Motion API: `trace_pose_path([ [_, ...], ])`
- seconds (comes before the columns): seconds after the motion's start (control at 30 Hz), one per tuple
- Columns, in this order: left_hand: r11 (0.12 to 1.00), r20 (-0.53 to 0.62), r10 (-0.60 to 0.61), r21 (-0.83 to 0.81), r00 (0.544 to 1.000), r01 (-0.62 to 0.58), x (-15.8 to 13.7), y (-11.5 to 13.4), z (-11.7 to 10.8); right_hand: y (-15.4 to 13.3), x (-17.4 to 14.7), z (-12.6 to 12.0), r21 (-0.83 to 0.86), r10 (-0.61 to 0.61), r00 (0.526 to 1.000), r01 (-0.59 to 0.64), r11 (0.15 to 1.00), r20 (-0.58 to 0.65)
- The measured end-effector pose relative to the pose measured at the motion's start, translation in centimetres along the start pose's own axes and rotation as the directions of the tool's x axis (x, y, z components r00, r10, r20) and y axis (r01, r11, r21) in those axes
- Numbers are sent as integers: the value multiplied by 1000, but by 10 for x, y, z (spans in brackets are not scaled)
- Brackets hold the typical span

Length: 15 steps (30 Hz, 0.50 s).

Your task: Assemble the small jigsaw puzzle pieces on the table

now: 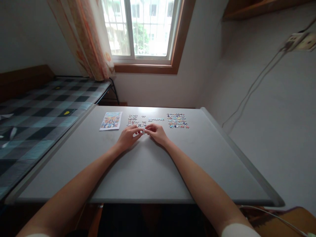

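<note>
My left hand [129, 135] and my right hand [156, 132] meet over the middle of the table, fingertips closed on a small pale jigsaw piece [143, 131]. Whether it is one piece or two joined is too small to tell. Just beyond my fingers lie loose jigsaw pieces [132, 119], partly hidden behind my hands. A joined strip of light-blue pieces [156, 119] rests behind my right hand. Farther right, a larger group of colourful pieces [177, 120] is spread in rows. A printed picture sheet [111, 121] lies flat left of my left hand.
The grey table [145, 171] has raised edge strips at its sides. A bed with a checked cover [81, 93] stands along the left. Behind are a curtain [86, 39] and a window [140, 29]. A cable [251, 85] hangs from a socket [300, 41] on the right wall.
</note>
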<state>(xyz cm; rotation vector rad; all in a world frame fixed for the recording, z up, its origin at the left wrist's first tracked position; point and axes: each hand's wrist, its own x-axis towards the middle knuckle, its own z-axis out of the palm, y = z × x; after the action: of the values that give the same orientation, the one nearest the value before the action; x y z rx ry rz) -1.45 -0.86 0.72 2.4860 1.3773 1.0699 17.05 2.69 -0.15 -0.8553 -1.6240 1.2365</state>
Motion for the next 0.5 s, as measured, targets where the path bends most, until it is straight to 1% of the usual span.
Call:
trace_pose_path([
  [0.07, 1000, -13, -21, 12, 1000, 22, 0, -1, -1, 0, 0, 0, -73, -44, 999, 42, 996, -28],
  [0.13, 999, -33, -41, 19, 999, 42, 0, -3, -1, -1, -1, 1, -181, -93, 994, 82, 980, -55],
  [0.27, 998, -50, -54, 22, 997, 55, 0, -6, 1, 0, -4, 1, -398, -214, 976, 182, 899, -38],
  [0.33, 998, -51, -56, 19, 997, 57, -1, -7, 1, 0, -5, 1, -438, -239, 971, 208, 875, -17],
  [0.5, 997, -47, -69, 19, 996, 70, -1, -8, 2, 0, -6, 1, -450, -226, 974, 208, 868, 15],
])
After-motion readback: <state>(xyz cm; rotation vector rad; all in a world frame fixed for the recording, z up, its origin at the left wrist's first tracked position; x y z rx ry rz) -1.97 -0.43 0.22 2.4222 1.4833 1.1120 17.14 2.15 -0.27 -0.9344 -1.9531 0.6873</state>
